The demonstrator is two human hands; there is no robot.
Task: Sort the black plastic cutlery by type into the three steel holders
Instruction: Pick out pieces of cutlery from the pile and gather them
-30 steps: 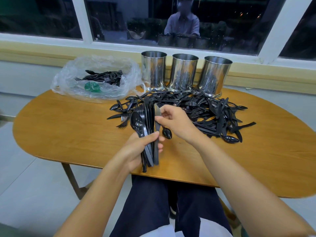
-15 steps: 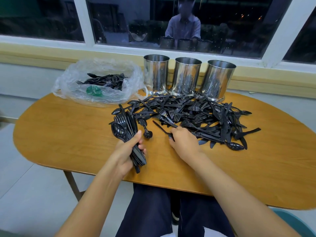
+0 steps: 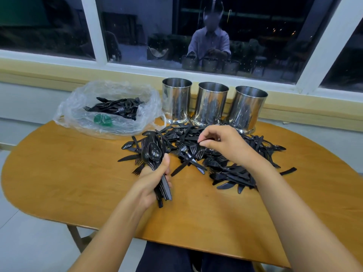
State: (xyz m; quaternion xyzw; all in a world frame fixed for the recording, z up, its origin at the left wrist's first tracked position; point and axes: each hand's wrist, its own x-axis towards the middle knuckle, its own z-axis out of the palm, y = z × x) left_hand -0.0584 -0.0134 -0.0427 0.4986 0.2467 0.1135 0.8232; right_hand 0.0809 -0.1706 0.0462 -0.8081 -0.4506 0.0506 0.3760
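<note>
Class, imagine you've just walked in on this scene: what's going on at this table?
A person seated at the wooden table is sorting black plastic cutlery. The left hand grips a bundle with spoons on top. The right hand hovers over the loose pile, fingers curled; whether it pinches a piece is unclear. The three steel holders stand behind the pile, nothing sticking out. A plastic bag beside them holds more cutlery.

Premises were an indoor room of canteen or break-room type; exact use could not be determined. Evidence: an oval wood-grain surface set against white-framed windows, a pale tiled floor, bulk black plastic cutlery, and three steel holders at the surface's far edge.
</note>
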